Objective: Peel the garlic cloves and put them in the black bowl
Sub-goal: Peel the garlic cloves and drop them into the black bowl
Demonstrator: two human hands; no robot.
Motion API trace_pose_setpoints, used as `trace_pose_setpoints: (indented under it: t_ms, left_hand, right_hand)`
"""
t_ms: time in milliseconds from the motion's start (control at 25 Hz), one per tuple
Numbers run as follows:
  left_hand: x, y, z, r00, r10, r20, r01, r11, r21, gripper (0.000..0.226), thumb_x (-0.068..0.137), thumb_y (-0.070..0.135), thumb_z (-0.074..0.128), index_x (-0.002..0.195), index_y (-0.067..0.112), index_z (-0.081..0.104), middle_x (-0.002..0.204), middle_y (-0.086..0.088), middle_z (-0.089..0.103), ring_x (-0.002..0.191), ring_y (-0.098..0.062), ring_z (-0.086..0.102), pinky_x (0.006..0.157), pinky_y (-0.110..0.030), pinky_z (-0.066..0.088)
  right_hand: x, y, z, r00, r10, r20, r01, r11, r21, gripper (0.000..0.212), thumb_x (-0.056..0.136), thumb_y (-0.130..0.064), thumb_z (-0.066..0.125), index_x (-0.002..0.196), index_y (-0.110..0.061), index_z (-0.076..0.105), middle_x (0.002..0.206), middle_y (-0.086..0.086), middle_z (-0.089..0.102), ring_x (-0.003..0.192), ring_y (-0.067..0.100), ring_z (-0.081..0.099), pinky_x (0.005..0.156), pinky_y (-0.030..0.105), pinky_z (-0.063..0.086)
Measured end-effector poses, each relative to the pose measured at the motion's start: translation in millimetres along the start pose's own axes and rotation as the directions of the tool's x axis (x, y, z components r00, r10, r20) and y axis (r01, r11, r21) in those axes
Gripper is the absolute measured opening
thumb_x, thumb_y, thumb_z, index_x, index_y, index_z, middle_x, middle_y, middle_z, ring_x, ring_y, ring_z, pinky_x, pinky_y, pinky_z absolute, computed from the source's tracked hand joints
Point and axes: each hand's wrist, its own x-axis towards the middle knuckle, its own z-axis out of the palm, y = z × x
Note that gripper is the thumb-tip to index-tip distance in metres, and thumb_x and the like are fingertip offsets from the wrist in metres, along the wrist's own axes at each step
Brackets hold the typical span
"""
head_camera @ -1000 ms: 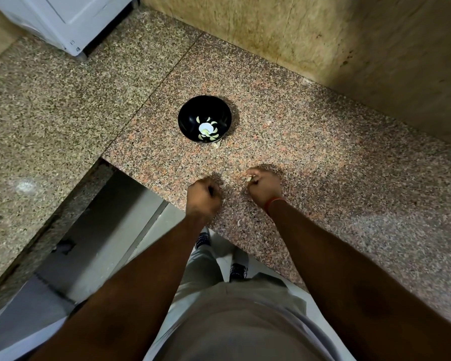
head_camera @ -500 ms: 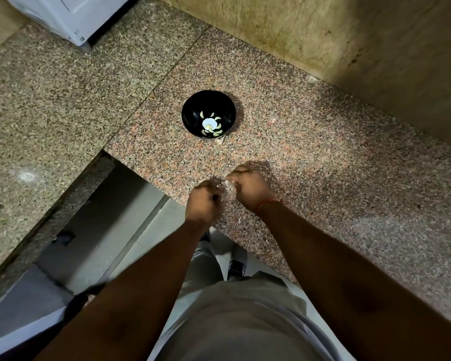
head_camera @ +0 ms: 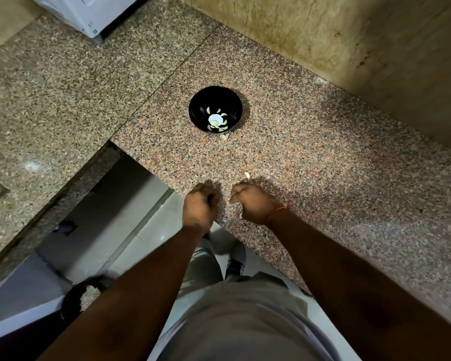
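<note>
The black bowl (head_camera: 215, 109) stands on the speckled granite counter (head_camera: 323, 162) and holds several peeled garlic cloves around a white spot. One pale clove (head_camera: 247, 174) lies loose on the counter just beyond my right hand. My left hand (head_camera: 199, 207) is curled tight at the counter's front edge, and what it grips is hidden inside the fingers. My right hand (head_camera: 253, 203) is curled beside it, a short gap apart, with a pale bit of garlic skin (head_camera: 231, 202) showing at its fingertips.
A small pale scrap (head_camera: 224, 137) lies against the bowl's near side. A stained wall (head_camera: 349, 43) runs behind the counter. A lower granite surface (head_camera: 63, 100) lies to the left, with a white appliance (head_camera: 89, 14) at its far end. The floor drops away below my arms.
My hands met half a second ago and have now drawn apart and back toward the counter edge. The loose clove beyond my right hand is uncovered.
</note>
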Motion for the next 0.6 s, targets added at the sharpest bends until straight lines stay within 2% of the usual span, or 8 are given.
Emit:
trace_pose_setpoints:
  t_ms: [160,280,400,480,600]
  left_hand:
    - [14,3,-3,0.998,-0.051,-0.028,0.052,0.998,0.038,0.017,0.092,0.01,0.067,0.105,0.013,0.077,0.103,-0.007,0.068,0.083,-0.023,0.062,0.082,-0.025,0.047]
    - [24,10,-1,1.0,-0.012,0.013,0.011,0.998,0.06,0.023,0.093,0.012,0.069,0.114,0.013,0.075,0.109,-0.008,0.067,0.088,-0.024,0.064,0.082,-0.019,0.041]
    - [29,12,1,0.997,0.035,0.07,-0.04,0.997,0.072,0.021,0.09,0.008,0.069,0.108,0.015,0.077,0.11,-0.007,0.067,0.086,-0.015,0.059,0.082,-0.015,0.039]
    - [29,13,1,0.997,0.044,0.056,-0.049,0.996,0.077,0.018,0.088,0.006,0.07,0.101,0.014,0.079,0.106,-0.005,0.069,0.083,-0.011,0.057,0.078,-0.011,0.034]
    - [23,9,2,0.999,0.053,0.011,-0.054,0.998,0.041,0.015,0.084,0.005,0.073,0.095,0.013,0.081,0.099,-0.005,0.073,0.081,-0.019,0.066,0.075,-0.013,0.038]
  right_hand:
    - [-21,5,9,0.985,0.117,-0.13,-0.091,0.978,0.185,0.043,0.078,0.002,0.065,0.117,-0.012,0.072,0.116,0.001,0.066,0.103,0.013,0.055,0.094,0.032,0.053]
    - [-29,4,13,0.968,0.161,-0.192,-0.115,0.966,0.23,0.04,0.082,-0.02,0.079,0.121,-0.014,0.07,0.113,-0.001,0.066,0.095,0.008,0.053,0.085,0.025,0.05]
    - [-31,0,20,0.962,0.199,-0.187,-0.163,0.968,0.192,0.046,0.079,-0.022,0.085,0.121,-0.012,0.07,0.113,0.003,0.065,0.093,0.011,0.052,0.088,0.027,0.051]
    - [-29,-5,24,0.943,0.241,-0.23,-0.196,0.96,0.2,0.036,0.085,-0.02,0.081,0.119,-0.011,0.071,0.112,0.004,0.065,0.092,0.012,0.054,0.089,0.031,0.053]
    - [-18,-15,26,0.918,0.278,-0.284,-0.207,0.945,0.254,0.023,0.093,-0.01,0.068,0.115,-0.009,0.073,0.112,0.007,0.068,0.096,0.018,0.06,0.093,0.035,0.053]
